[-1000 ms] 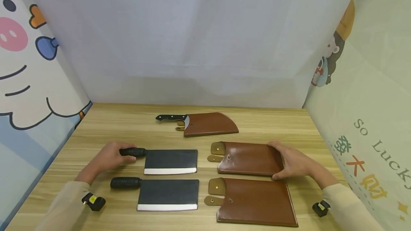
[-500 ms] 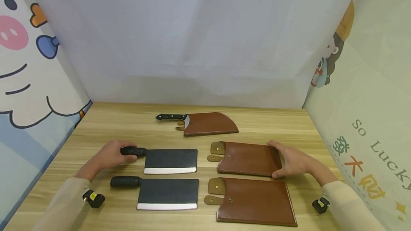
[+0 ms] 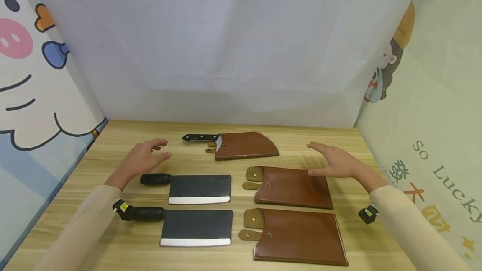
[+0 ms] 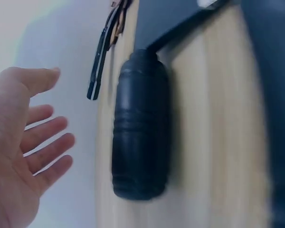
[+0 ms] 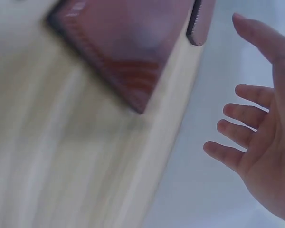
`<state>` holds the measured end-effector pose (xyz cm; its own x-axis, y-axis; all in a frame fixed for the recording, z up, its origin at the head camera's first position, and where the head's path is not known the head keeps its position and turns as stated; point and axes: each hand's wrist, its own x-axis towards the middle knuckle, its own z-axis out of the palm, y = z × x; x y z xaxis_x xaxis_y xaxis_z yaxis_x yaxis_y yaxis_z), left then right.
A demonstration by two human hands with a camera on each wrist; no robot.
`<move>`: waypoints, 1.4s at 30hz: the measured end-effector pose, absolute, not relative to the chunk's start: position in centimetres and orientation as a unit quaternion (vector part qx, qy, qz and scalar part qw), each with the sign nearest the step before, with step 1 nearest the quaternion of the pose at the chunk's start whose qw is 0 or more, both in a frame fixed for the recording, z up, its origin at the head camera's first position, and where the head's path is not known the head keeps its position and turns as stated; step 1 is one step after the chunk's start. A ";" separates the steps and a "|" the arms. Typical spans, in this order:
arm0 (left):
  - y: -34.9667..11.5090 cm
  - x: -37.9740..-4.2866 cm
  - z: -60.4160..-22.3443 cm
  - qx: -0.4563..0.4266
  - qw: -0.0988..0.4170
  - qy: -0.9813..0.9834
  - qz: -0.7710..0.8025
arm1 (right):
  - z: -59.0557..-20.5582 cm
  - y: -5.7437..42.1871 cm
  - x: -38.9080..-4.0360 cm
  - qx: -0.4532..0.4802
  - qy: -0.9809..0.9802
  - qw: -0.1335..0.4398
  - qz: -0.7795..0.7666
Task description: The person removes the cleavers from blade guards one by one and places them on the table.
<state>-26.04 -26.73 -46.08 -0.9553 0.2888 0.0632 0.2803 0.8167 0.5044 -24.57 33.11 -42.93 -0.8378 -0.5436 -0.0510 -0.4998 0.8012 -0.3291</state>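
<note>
My left hand (image 3: 143, 158) hovers with spread, relaxed fingers above and behind the black handle (image 4: 141, 128) of the middle-row cleaver (image 3: 200, 188), holding nothing. On the right, my right hand (image 3: 337, 161) is raised over the far right corner of the middle-row brown leather sheath (image 3: 293, 187), its fingers loosely extended and apart from it in the right wrist view. A second cleaver (image 3: 197, 226) lies in the front row, its handle end partly hidden by the left wrist camera. Beside it lies another brown sheath (image 3: 301, 237) with two snap straps.
Toward the back of the wooden table (image 3: 132, 131), a black-handled knife (image 3: 201, 137) sits in a curved brown sheath (image 3: 246, 145). A pale cloth (image 3: 226, 53) hangs behind the table, and printed panels stand at both sides.
My left hand has let go of the middle cleaver's handle and moved up and away. My right hand has released the middle sheath's right end and risen too. The knives and sheaths stay put.
</note>
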 end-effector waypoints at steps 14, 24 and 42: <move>-24.1 -31.5 -46.8 0.164 -0.004 0.941 0.296 | -44.0 27.8 -30.7 -0.241 0.938 0.068 -0.238; -21.4 -33.8 -48.3 0.167 0.028 0.943 0.287 | -47.3 24.6 -32.3 -0.216 0.929 0.094 -0.286; -19.7 -34.9 -49.8 0.200 0.034 0.932 0.299 | -49.0 21.0 -33.3 -0.223 0.935 0.128 -0.244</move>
